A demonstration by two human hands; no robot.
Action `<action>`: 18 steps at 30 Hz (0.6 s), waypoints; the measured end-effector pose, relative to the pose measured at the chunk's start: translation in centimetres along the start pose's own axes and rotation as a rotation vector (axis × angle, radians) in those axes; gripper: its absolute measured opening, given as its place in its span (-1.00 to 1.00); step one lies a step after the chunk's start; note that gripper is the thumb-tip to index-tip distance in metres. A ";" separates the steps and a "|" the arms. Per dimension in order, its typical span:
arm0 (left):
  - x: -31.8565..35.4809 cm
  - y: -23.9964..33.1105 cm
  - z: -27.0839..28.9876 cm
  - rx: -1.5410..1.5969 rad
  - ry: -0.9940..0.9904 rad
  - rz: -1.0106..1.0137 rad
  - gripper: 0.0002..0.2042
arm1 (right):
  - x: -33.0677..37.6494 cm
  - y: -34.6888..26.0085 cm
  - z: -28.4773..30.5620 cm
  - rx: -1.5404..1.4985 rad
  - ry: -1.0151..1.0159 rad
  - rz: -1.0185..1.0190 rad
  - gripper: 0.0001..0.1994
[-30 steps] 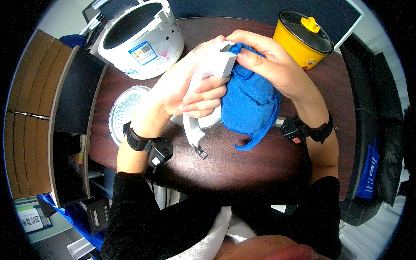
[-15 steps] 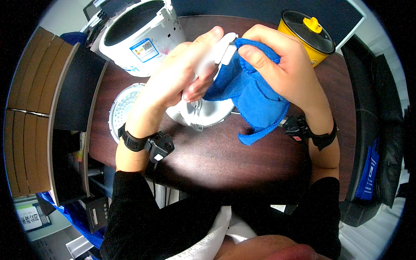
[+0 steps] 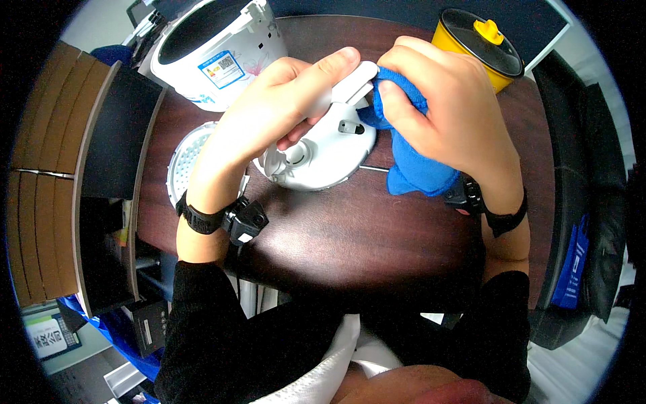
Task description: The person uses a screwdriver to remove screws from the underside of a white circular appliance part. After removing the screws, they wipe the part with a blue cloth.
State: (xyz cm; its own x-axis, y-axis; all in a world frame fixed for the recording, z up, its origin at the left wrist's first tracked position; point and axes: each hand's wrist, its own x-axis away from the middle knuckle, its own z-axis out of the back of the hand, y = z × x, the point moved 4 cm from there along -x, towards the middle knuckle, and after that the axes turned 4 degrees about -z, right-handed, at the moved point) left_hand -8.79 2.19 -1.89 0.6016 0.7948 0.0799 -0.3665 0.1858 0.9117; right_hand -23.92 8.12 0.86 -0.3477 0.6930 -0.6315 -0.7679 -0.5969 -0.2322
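Note:
My left hand (image 3: 269, 114) grips a white round cooker lid (image 3: 323, 151) by its handle, holding it tilted above the dark wooden table (image 3: 350, 236). A blue cloth (image 3: 404, 155) is bunched in my right hand (image 3: 451, 114), which presses it against the lid's upper right edge beside the handle. Both wrists wear black bands. The lid's underside faces me, with a small metal fitting showing.
A white rice cooker body (image 3: 215, 47) stands at the back left of the table. A white perforated round tray (image 3: 192, 158) lies left of my left forearm. A yellow pot with a black lid (image 3: 481, 50) stands at the back right. A dark chair (image 3: 592, 202) is on the right.
The lid has swung from edge-on to showing its round underside, and both hands have risen toward the camera. The cloth has shifted from hanging in front of the lid to its upper right edge.

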 end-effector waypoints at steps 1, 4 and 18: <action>0.1 0.0 0.0 0.012 -0.006 0.011 -0.45 | 0.0 0.2 0.1 -0.093 0.017 0.023 -0.91; 0.1 -0.1 0.0 0.049 -0.036 0.023 -0.44 | -0.1 1.3 -0.1 -0.311 0.026 0.007 -0.90; 0.5 1.0 -0.1 -0.013 -0.025 -0.098 -0.42 | 0.0 2.8 -2.1 -0.764 -0.283 -0.165 -0.83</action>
State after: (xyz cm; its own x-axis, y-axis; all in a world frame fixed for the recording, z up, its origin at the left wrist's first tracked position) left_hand -8.95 2.85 -0.98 0.6525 0.7578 0.0003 -0.3138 0.2698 0.9104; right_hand -24.96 5.59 -1.30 -0.4633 0.8104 -0.3587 -0.2796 -0.5177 -0.8086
